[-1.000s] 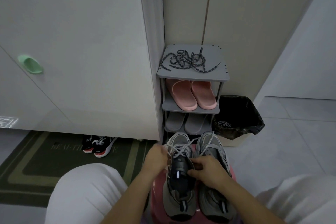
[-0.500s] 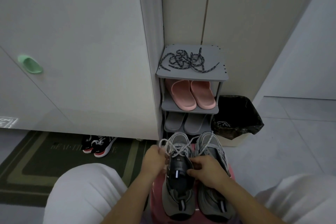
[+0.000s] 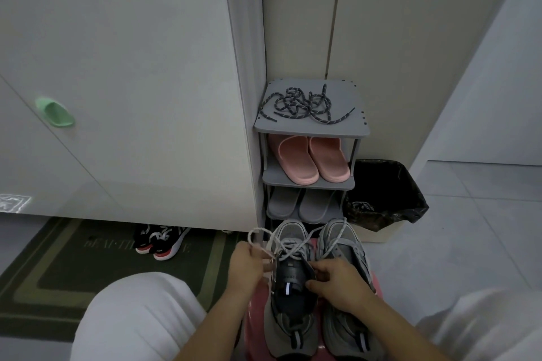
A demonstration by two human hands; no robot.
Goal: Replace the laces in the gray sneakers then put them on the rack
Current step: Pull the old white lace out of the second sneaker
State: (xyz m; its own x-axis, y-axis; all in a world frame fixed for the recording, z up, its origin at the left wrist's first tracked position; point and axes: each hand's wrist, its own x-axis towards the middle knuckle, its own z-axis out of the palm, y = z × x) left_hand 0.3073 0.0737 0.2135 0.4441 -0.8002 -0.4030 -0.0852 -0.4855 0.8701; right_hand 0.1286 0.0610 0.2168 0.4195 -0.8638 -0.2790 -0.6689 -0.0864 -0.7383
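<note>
Gray mesh and suede-like panels make up the two gray sneakers [image 3: 340,239], which stand side by side, toes toward the rack [image 3: 311,129], on a glossy pink stool [image 3: 254,328] between the person's knees. One pale woven lace [image 3: 289,246] criss-crosses the left-side shoe and loops out past its outer edge. The left hand [image 3: 247,265] has its fingers curled, pinching that lace beside the shoe; the right hand [image 3: 337,284] curls its fingers round the edge of the same shoe's dark padded opening. The rack shows three flat gray shelves on thin posts. On its top shelf, toward the front edge, lies a tangle of dark speckled cord laces [image 3: 305,104], too knotted to count. Two smooth pink slippers [image 3: 311,160] fill the middle shelf, and two gray slippers [image 3: 302,204] the lowest. A crinkled black bin bag [image 3: 387,193] stands just beside the rack, and two black-and-red trainers [image 3: 159,240] sit on a green mat [image 3: 58,267].
</note>
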